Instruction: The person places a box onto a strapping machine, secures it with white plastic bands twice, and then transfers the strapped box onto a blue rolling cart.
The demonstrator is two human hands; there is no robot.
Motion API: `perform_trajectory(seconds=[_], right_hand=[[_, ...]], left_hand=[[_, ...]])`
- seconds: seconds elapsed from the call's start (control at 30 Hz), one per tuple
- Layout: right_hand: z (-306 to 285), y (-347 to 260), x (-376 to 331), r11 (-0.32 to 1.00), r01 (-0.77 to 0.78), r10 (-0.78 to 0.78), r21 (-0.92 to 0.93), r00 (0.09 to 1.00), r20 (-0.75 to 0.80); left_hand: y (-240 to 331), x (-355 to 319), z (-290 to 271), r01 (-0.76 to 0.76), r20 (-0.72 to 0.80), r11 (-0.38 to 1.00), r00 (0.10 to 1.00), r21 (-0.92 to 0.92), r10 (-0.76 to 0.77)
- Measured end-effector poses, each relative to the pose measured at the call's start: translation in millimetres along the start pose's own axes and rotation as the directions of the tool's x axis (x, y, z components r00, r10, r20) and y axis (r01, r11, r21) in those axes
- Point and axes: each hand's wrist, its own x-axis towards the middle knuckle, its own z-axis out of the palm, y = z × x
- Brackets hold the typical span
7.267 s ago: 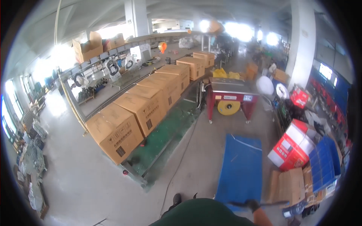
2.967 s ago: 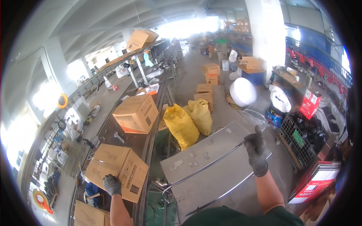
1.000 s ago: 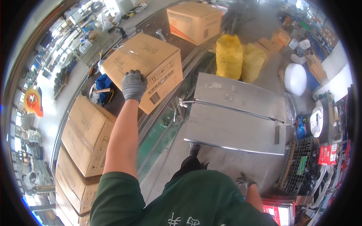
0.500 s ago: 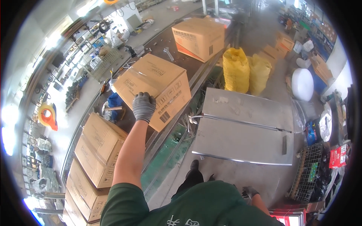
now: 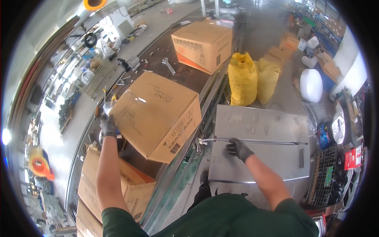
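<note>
A closed cardboard box rests on the dark conveyor-like bench in front of me. My left hand, in a grey glove, lies against the left side of this box, with its fingers stretched along the edge. To the right, my right hand, also gloved, hovers over the grey metal cabinet top. Its fingers are loosely bent and apart, with nothing visible between them. A thin pale strip or tube runs along the seam close to those fingertips; I cannot tell whether they touch it.
Another cardboard box stands farther along the bench, near a wrench. More stacked boxes are at lower left. Yellow sacks stand beyond the cabinet top. A wire crate sits at the right.
My left hand has moved from the box's near top edge to its left side, and the box has turned. My right hand has risen from the lower right over the cabinet top.
</note>
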Motion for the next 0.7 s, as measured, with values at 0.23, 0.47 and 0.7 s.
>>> perform_trajectory(seconds=[0.23, 0.47, 0.7], right_hand=[[127.6, -62.7, 124.3, 0.970, -0.222, 0.224, 0.099, 0.975, -0.008], [205.1, -89.7, 141.3, 0.913, -0.382, 0.399, 0.145, 0.909, -0.122], [161.7, -64.1, 174.1, 0.845, -0.414, 0.399, 0.338, 0.910, 0.116]], left_hand=[[-24.5, 19.0, 42.6, 0.242, 0.258, 0.775, 0.960, -0.584, -0.105], [-44.4, 25.9, 23.9, 0.629, 0.467, 0.557, 0.777, -0.543, -0.422], [-24.4, 6.6, 12.8, 0.522, 0.483, 0.758, 0.818, -0.391, -0.314]])
